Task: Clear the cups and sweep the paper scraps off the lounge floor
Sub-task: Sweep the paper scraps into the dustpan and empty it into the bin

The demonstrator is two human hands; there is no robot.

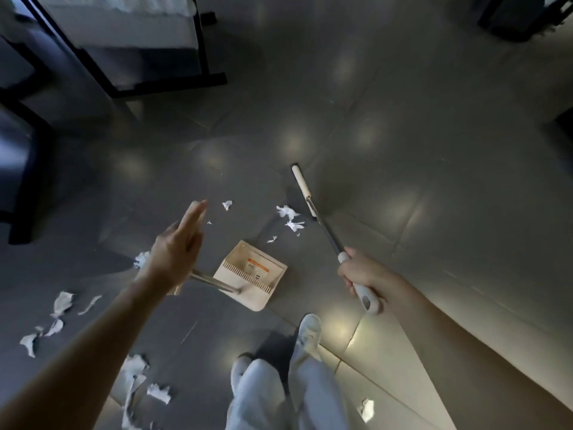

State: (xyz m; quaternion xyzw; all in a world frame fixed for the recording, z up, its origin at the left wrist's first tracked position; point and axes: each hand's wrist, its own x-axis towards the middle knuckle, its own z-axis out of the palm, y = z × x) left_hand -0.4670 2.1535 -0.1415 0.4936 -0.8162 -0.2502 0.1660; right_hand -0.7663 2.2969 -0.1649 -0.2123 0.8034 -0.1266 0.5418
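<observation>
Far left, black-framed furniture (pixel 170 85) with a pale cushion stands on the grey tiled floor (pixel 403 150). Nearer on the left, white paper scraps (pixel 60 305) lie scattered over the tiles, with a larger torn heap (pixel 133 375) close to the person's feet.

The left hand (pixel 176 246) is stretched out flat with straight fingers, holding nothing, and hovers above the metal handle (pixel 214 282) of a beige dustpan (pixel 245 259). The dustpan rests on the floor with its comb teeth facing near. Inside it is a label (pixel 257 265) with an orange stripe; its writing is too small and blurred to read.

Just beyond the dustpan, to its right, more small scraps (pixel 290 217) lie on the floor beside the white head of a broom (pixel 332 239), which touches the tiles. The right hand (pixel 359 274) grips the broom's white handle end, fingers curled round it.

Near the bottom centre are pale trousers (pixel 263 395) and a white shoe (pixel 308 333). One more scrap (pixel 367 409) lies alone to the right of the legs.
</observation>
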